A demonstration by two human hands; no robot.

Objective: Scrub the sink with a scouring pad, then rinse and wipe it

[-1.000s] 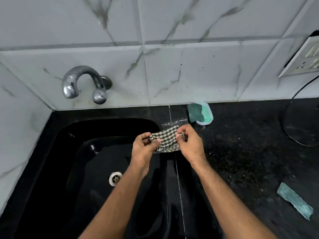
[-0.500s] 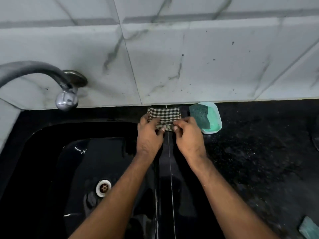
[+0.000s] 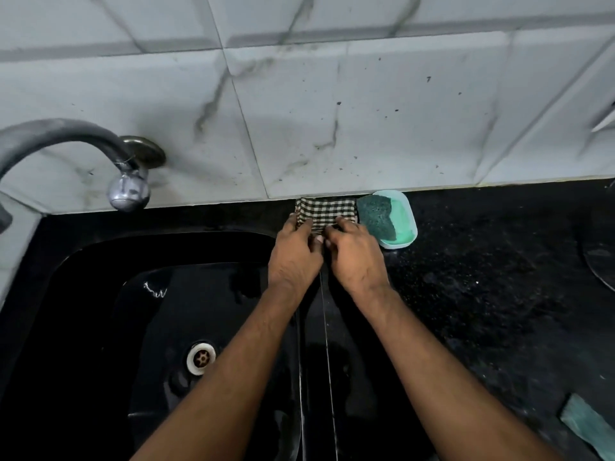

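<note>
A folded checked cloth (image 3: 324, 209) lies flat on the black counter against the wall tiles, just behind the sink's right rim. My left hand (image 3: 294, 252) and my right hand (image 3: 354, 256) both rest on its near edge, fingertips pinching or pressing it. Right beside the cloth, a dark green scouring pad (image 3: 377, 216) lies in a mint-green dish (image 3: 404, 221). The black sink (image 3: 100, 261) fills the lower left, wet and shiny, with a metal drain (image 3: 200, 357) in its floor.
A curved metal tap (image 3: 128, 191) sticks out of the marble wall tiles above the sink's back left. The speckled black counter (image 3: 482, 277) runs to the right. A second green pad (image 3: 589, 427) lies at the lower right edge.
Both hands carried the checked cloth from above the sink's rim back to the wall and set it down flat beside the dish. The view moved closer.
</note>
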